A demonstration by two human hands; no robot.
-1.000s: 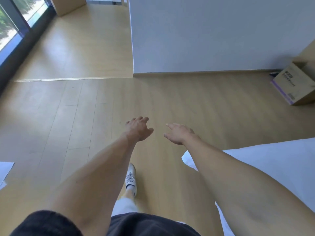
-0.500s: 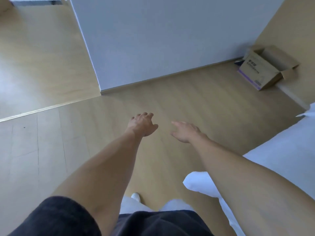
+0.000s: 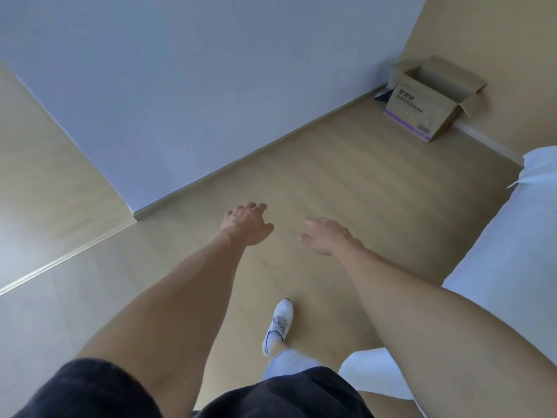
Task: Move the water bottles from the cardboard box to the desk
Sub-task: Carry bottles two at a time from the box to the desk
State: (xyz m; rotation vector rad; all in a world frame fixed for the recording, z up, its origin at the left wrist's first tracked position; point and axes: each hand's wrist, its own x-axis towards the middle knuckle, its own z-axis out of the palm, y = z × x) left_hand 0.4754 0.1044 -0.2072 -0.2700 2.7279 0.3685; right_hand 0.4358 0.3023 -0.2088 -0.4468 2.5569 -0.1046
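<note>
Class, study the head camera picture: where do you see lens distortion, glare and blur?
Head view: the wide-angle lens bows the wall's skirting and swells the near forearms; daylight glare washes the floor at far left; the box print is too blurred to read; both hands look fairly sharp.

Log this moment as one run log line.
phase: approach | left hand: open, empty | right hand: open, empty | cardboard box: open, on floor, in corner

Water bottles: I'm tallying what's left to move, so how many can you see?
0. The cardboard box stands open in the far corner, but its inside is hidden. Both hands hold nothing.
</note>
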